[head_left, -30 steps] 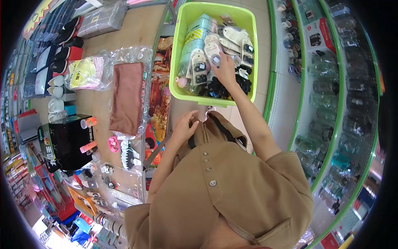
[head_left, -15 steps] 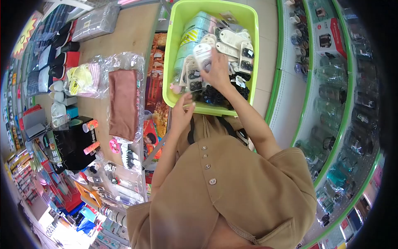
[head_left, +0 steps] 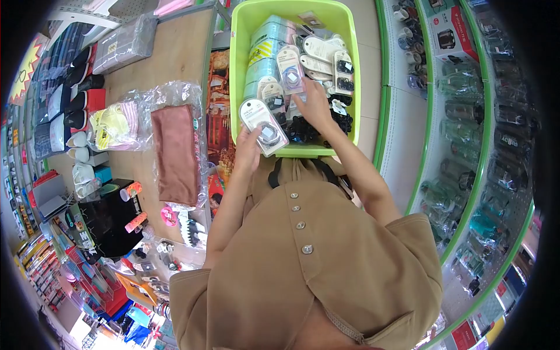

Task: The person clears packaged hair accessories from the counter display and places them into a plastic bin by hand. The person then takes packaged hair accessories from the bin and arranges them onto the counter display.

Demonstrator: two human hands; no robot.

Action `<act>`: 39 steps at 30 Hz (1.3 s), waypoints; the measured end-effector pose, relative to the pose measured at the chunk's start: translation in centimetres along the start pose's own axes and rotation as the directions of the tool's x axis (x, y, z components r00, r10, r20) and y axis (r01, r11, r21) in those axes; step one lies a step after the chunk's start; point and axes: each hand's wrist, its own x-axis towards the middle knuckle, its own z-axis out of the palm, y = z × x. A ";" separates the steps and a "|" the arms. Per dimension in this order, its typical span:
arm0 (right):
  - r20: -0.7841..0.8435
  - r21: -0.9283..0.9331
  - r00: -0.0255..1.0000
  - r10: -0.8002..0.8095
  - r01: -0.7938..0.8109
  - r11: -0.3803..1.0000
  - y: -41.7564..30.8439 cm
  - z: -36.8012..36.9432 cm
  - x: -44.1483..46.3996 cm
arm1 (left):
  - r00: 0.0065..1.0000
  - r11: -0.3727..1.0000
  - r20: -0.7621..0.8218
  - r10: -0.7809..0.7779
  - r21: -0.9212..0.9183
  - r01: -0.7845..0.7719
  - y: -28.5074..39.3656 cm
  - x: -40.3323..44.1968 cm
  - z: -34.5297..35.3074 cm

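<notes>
My left hand (head_left: 248,153) grips a white card of dark hair ties (head_left: 256,114) by its left edge, over the near left corner of the lime-green bin (head_left: 352,116). My right hand (head_left: 317,108) is inside the bin, its fingers closed at the lower end of a second card of hair ties (head_left: 289,65), bluish in colour. More carded hair ties (head_left: 344,67) lie around it, with loose black hair ties (head_left: 344,122) at the near right. Light-blue wrapped packs (head_left: 262,52) line the bin's left side.
To the left, a wooden shelf top (head_left: 181,49) holds a brown satin cloth in plastic (head_left: 177,154), a yellow and pink packet (head_left: 116,122) and shoes (head_left: 81,96). Green-edged shelves (head_left: 426,146) with clear containers (head_left: 461,137) rise on the right.
My left hand has moved from the bin's near edge and now holds a card of hair ties. My right hand has shifted slightly right and nearer, at another card.
</notes>
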 end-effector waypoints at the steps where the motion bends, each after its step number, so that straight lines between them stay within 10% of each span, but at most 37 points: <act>1: -0.090 -0.131 0.995 -0.031 0.019 0.991 0.4 0.6 0.8 | 1.000 1.000 0.000 -0.001 -0.002 0.001 0.3 -0.1 0.0; 14: -0.113 -0.356 0.983 0.142 -0.173 0.918 -0.6 3.9 3.0 | 0.999 0.994 0.022 0.026 -0.104 -0.023 3.1 -1.3 -1.7; 20: -0.031 -0.078 0.959 0.283 -0.284 0.955 -1.5 1.1 2.3 | 0.999 0.997 0.030 0.042 -0.068 -0.039 2.7 -0.3 -2.9; 24: 0.300 0.577 0.933 0.198 -0.343 0.741 -3.2 0.3 -1.3 | 0.998 0.994 0.058 -0.015 -0.107 0.021 2.7 0.2 -2.4; 30: 0.286 0.480 0.932 0.224 -0.342 0.808 -6.9 -1.1 -4.9 | 0.996 0.996 0.084 -0.025 0.086 0.018 2.7 0.4 -2.0; 39: 0.309 0.327 0.945 0.107 -0.211 0.921 -9.2 0.1 -5.1 | 0.990 0.977 0.116 -0.081 -0.189 0.102 2.7 0.7 -2.5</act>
